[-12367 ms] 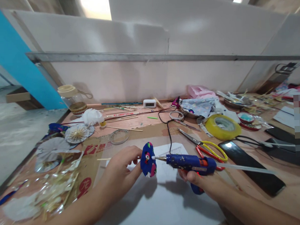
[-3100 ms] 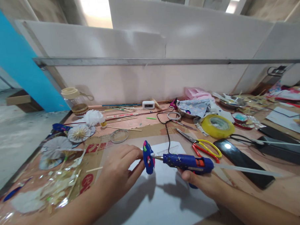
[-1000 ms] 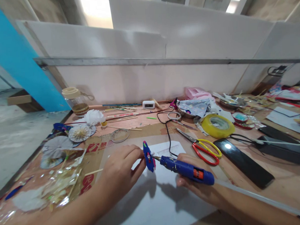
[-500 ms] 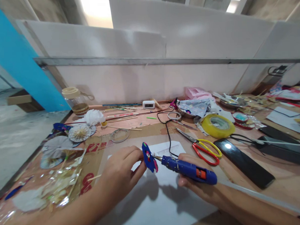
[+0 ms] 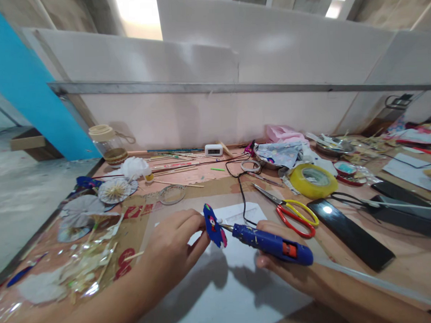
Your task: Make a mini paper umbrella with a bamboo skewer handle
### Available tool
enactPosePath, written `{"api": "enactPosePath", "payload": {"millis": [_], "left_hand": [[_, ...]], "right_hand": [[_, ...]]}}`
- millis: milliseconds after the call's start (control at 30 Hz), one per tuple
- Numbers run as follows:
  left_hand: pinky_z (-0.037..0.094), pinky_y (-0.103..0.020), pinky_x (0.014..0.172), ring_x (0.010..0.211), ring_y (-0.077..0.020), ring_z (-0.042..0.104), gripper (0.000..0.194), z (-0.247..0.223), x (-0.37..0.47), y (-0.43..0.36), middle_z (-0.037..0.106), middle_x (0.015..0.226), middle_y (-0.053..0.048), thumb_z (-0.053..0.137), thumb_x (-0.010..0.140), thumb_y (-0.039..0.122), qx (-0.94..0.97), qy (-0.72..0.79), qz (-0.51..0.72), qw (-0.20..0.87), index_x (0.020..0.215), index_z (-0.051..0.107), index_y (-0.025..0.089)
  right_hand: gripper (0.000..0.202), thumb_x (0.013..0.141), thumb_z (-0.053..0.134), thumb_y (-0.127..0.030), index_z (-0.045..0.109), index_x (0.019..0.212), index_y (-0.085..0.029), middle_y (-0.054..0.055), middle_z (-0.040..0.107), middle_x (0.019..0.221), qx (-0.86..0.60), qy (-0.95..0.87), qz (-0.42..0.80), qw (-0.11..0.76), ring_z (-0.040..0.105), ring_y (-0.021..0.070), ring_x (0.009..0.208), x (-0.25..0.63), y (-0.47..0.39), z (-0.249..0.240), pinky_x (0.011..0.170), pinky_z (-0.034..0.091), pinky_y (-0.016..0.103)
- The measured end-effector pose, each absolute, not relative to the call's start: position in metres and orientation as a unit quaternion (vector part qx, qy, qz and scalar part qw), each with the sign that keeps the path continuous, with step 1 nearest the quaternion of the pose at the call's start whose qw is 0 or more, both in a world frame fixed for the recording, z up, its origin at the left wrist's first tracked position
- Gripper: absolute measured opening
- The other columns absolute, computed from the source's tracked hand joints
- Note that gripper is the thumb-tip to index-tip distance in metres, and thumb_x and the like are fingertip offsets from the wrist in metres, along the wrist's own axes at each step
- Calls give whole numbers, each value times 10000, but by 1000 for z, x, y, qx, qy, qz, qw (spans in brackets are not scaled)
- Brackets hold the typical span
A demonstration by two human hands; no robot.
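Between thumb and fingers, my left hand [image 5: 181, 244] pinches a small blue patterned fabric piece [image 5: 214, 227] above white paper [image 5: 221, 285]. A thin stick shows beside that hand. My right hand [image 5: 276, 254] is wrapped round a blue glue gun [image 5: 269, 242] with a clear glue stick out of its back end. The metal nozzle points left, at or very near a small white bit on the fabric piece. Whether the nozzle touches it is hard to tell. Scissors [image 5: 292, 215] with red and yellow handles lie beyond my right hand.
Yellow tape [image 5: 312, 180] and a black phone [image 5: 350, 232] lie at the right. Pleated fabric flowers [image 5: 117, 188] and plastic scraps [image 5: 88, 272] are at the left. A jar [image 5: 109, 146] and a white timer [image 5: 213, 149] stand at the back. A black cord crosses the table.
My right hand has shifted the glue gun very slightly to the right. My left hand and the fabric piece look almost still.
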State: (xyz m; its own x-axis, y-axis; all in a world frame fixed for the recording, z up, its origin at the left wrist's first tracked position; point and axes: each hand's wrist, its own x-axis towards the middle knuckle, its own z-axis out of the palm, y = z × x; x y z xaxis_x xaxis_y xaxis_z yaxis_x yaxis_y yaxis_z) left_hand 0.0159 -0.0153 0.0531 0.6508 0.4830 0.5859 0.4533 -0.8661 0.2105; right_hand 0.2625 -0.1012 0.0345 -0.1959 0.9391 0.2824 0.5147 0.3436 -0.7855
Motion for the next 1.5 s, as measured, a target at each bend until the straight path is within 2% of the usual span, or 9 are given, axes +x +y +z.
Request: {"api": "enactPosePath", "payload": {"millis": [600, 867, 1033, 1333, 1500], "left_hand": [[458, -295, 621, 685, -181, 597, 131, 52, 16, -17, 654, 780, -37, 497, 960, 217, 909, 251, 332, 2, 849, 562, 189], [470, -286, 653, 718, -176, 620, 157, 56, 16, -16, 673, 814, -41, 481, 968, 232, 904, 266, 333, 28, 869, 596, 192], [452, -259, 600, 657, -157, 589, 201, 57, 17, -17, 626, 727, -15, 463, 962, 206, 901, 278, 327, 66, 821, 606, 188], [419, -237, 541, 604, -139, 551, 207, 59, 18, -16, 584, 677, -1, 450, 956, 197, 899, 280, 330, 66, 803, 588, 177], [419, -238, 564, 613, -131, 554, 183, 58, 19, -16, 592, 695, 5, 470, 963, 203, 899, 279, 329, 72, 837, 601, 180]], "right_hand": [[553, 875, 492, -728, 534, 697, -206, 1, 511, 679, -504, -719, 275, 392, 509, 162, 624, 263, -101, 30, 548, 355, 300], [557, 858, 507, -737, 516, 679, -210, 1, 497, 662, -495, -719, 268, 407, 502, 161, 604, 261, -99, 29, 529, 347, 298], [550, 859, 501, -737, 507, 679, -217, 9, 500, 662, -503, -716, 263, 406, 510, 170, 609, 262, -99, 29, 525, 354, 299], [554, 868, 500, -731, 506, 689, -206, -5, 497, 666, -492, -720, 262, 414, 497, 149, 597, 263, -98, 25, 535, 344, 282], [546, 854, 525, -732, 522, 699, -208, 9, 532, 718, -480, -713, 270, 434, 508, 153, 614, 260, -99, 28, 543, 369, 290]]}}
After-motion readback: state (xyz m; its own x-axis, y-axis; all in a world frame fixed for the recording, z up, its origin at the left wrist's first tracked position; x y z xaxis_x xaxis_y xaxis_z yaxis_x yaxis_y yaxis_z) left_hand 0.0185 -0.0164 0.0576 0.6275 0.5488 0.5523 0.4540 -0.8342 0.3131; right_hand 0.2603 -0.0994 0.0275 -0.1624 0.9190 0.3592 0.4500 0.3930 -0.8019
